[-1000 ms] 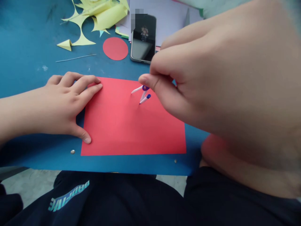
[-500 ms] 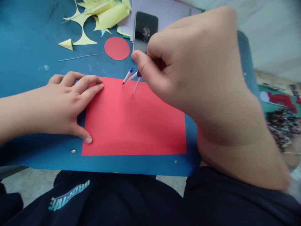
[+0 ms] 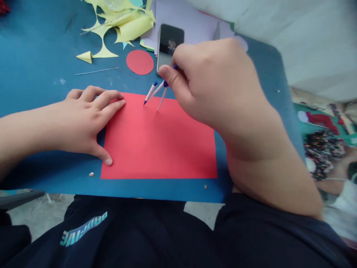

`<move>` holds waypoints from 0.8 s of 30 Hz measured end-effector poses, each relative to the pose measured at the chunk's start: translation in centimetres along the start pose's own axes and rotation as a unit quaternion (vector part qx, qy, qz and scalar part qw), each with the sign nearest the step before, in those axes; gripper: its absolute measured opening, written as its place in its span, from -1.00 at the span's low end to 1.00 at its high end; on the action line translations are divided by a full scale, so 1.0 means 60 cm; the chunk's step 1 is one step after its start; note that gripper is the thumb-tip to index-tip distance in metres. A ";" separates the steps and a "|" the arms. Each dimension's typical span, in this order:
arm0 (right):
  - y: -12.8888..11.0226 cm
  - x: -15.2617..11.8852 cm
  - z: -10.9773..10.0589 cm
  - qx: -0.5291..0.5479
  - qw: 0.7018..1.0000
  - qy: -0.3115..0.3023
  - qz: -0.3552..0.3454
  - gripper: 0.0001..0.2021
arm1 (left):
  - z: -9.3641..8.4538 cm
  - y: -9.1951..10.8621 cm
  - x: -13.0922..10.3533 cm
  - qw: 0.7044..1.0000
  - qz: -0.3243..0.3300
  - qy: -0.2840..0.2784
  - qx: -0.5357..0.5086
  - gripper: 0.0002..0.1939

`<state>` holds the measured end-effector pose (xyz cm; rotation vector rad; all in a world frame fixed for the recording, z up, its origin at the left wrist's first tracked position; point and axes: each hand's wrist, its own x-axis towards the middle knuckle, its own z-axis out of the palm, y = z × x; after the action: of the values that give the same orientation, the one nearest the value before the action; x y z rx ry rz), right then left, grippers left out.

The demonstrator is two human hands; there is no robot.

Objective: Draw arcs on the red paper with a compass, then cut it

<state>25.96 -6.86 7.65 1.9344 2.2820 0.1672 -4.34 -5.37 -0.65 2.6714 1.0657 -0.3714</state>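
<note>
1. One left hand (image 3: pixel 90 117) and one right hand (image 3: pixel 212 80), two in all, both the wearer's.
2. One compass (image 3: pixel 165 84), carrying one pen (image 3: pixel 150 93).
3. One red sheet (image 3: pixel 156 145) and one red disc (image 3: pixel 140 62).
4. One phone (image 3: pixel 167 48).
5. One yellow cone (image 3: pixel 85 57), plus several yellow scraps (image 3: pixel 135 28), too overlapped to count.
6. One wire (image 3: pixel 96 71).
7. One paper stack (image 3: pixel 195 22), its sheets too covered to number.
8. Two rivets (image 3: pixel 91 174) along the near edge of one table (image 3: pixel 39 82).

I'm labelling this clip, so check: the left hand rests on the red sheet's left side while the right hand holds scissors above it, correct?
Not scissors: the head view shows the right hand holding a compass above it. The left hand does rest on the left side of the red sheet.
</note>
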 end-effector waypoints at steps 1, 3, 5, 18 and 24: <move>-0.002 -0.001 0.001 0.016 1.000 -0.007 0.015 -0.67 | 0.001 0.000 0.001 1.000 0.000 0.002 0.006 0.53; -0.002 -0.002 0.005 0.036 0.999 -0.012 0.025 -0.67 | 0.001 0.001 0.003 1.000 -0.001 0.005 0.022 0.53; 0.001 -0.003 0.011 0.042 0.999 -0.008 0.012 -0.63 | -0.001 0.006 0.005 0.999 0.000 0.009 0.034 0.51; 0.051 -0.082 0.081 0.301 0.933 0.193 -0.035 -0.70 | 0.002 -0.003 0.020 0.999 0.009 0.007 0.032 0.55; 0.028 -0.136 0.104 0.294 0.925 0.221 -0.090 -0.52 | -0.007 0.012 0.021 0.999 -0.004 0.002 0.054 0.55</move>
<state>30.01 -14.70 2.12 2.0821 3.0797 -0.1387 -2.91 -4.94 -0.56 2.7637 1.0872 -0.4377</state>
